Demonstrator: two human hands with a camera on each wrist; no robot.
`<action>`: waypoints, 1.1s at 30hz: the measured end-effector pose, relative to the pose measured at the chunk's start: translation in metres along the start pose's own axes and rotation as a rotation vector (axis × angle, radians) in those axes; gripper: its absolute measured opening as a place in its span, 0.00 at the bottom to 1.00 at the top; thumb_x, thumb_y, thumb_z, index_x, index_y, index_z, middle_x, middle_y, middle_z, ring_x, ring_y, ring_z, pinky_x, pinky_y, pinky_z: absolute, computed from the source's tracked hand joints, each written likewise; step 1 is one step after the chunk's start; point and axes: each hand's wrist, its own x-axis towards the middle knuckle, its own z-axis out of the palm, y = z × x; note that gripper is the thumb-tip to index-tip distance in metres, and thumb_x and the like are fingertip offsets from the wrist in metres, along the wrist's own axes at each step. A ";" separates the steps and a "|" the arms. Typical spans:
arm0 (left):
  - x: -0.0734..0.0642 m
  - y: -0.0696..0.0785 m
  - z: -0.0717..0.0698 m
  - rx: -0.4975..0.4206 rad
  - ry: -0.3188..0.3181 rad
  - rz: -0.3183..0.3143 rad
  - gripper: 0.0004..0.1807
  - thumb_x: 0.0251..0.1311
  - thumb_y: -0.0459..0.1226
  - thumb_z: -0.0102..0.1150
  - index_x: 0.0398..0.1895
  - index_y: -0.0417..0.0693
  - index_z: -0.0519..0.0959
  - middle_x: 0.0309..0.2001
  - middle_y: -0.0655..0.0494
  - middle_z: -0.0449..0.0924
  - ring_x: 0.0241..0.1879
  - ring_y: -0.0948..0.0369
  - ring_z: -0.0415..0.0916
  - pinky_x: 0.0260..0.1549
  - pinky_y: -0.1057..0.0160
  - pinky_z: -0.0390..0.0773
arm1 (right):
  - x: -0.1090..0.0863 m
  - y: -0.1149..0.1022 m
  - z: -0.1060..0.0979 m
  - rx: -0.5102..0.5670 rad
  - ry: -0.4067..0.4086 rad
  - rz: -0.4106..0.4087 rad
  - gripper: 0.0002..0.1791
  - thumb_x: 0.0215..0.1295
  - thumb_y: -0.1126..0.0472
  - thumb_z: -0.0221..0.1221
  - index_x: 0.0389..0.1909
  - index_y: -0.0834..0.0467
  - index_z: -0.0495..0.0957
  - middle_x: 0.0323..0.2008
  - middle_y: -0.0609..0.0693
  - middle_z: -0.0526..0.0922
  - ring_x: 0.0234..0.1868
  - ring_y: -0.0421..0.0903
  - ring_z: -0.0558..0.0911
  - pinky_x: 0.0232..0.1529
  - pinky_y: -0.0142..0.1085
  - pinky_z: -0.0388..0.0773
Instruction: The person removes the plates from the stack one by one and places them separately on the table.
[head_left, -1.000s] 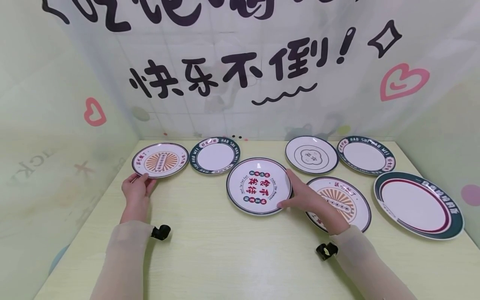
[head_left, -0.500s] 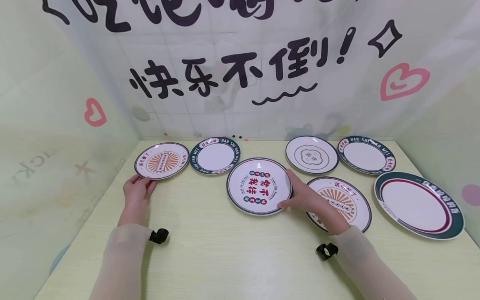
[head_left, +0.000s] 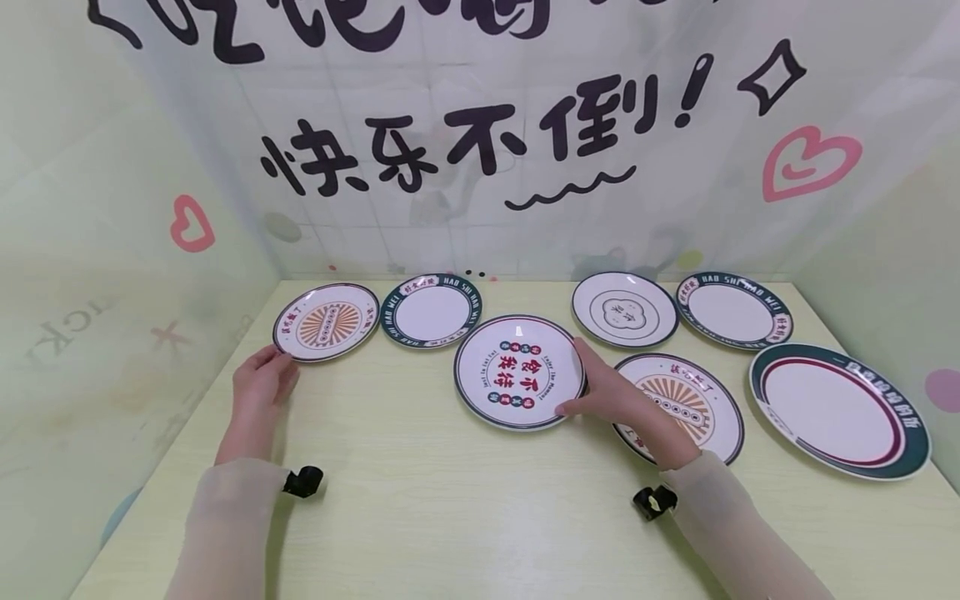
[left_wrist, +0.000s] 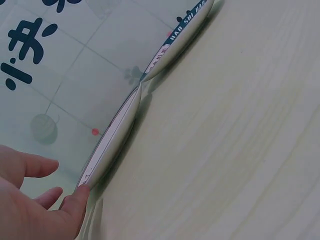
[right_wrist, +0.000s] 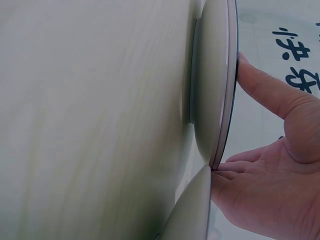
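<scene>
In the head view, my left hand (head_left: 257,387) is at the near left edge of a white plate with an orange sunburst print (head_left: 327,323). The left wrist view shows its thumb and fingers spread, one fingertip touching the rim of that plate (left_wrist: 112,137). My right hand (head_left: 615,396) holds the right side of a white plate with red and green lettering (head_left: 517,372), thumb at the near rim and fingers at the far side. Two rims lie close together there in the right wrist view, so another plate (right_wrist: 212,90) seems stacked underneath.
Behind stand a green-rimmed plate (head_left: 431,311), a blue-rimmed plate with a central emblem (head_left: 624,309) and another green-rimmed plate (head_left: 733,310). A second sunburst plate (head_left: 678,408) lies partly under my right forearm. A large oval plate (head_left: 838,412) sits far right. Fabric walls enclose the table (head_left: 420,517).
The left sunburst plate has shifted slightly right and turned. My left hand has drawn back left from over its rim to its edge. The right hand and its plate have stayed still.
</scene>
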 end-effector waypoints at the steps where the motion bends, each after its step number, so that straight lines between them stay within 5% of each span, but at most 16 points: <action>1: 0.000 0.001 -0.001 0.010 0.000 0.010 0.36 0.71 0.33 0.52 0.79 0.55 0.54 0.61 0.64 0.69 0.46 0.71 0.75 0.55 0.76 0.79 | 0.000 0.000 0.000 -0.003 0.001 -0.002 0.65 0.55 0.59 0.73 0.79 0.64 0.34 0.80 0.64 0.41 0.80 0.62 0.45 0.80 0.55 0.43; 5: -0.003 0.005 0.000 0.050 -0.002 0.036 0.36 0.70 0.34 0.54 0.79 0.56 0.55 0.55 0.67 0.70 0.48 0.72 0.72 0.56 0.76 0.78 | 0.000 0.001 0.000 0.006 0.003 -0.018 0.65 0.54 0.59 0.73 0.79 0.65 0.34 0.80 0.65 0.42 0.80 0.63 0.45 0.80 0.55 0.42; 12: -0.009 0.006 0.009 0.054 0.000 0.049 0.39 0.68 0.33 0.58 0.79 0.56 0.55 0.63 0.66 0.66 0.47 0.73 0.68 0.68 0.72 0.69 | -0.001 0.001 -0.001 -0.010 0.005 -0.010 0.65 0.54 0.59 0.73 0.79 0.64 0.34 0.79 0.65 0.43 0.80 0.63 0.46 0.80 0.56 0.44; 19: -0.015 0.002 0.020 0.035 -0.048 0.101 0.37 0.68 0.29 0.56 0.78 0.50 0.56 0.50 0.66 0.68 0.43 0.72 0.70 0.58 0.77 0.76 | -0.001 0.001 -0.001 -0.006 0.002 -0.007 0.65 0.55 0.59 0.73 0.79 0.64 0.33 0.80 0.65 0.41 0.80 0.63 0.45 0.80 0.55 0.43; 33: -0.027 -0.007 0.045 0.073 -0.170 0.133 0.36 0.68 0.27 0.53 0.78 0.45 0.54 0.50 0.64 0.69 0.42 0.72 0.71 0.56 0.77 0.77 | 0.000 0.000 0.000 0.006 0.007 -0.019 0.64 0.54 0.60 0.73 0.79 0.64 0.35 0.79 0.65 0.45 0.80 0.62 0.47 0.80 0.54 0.44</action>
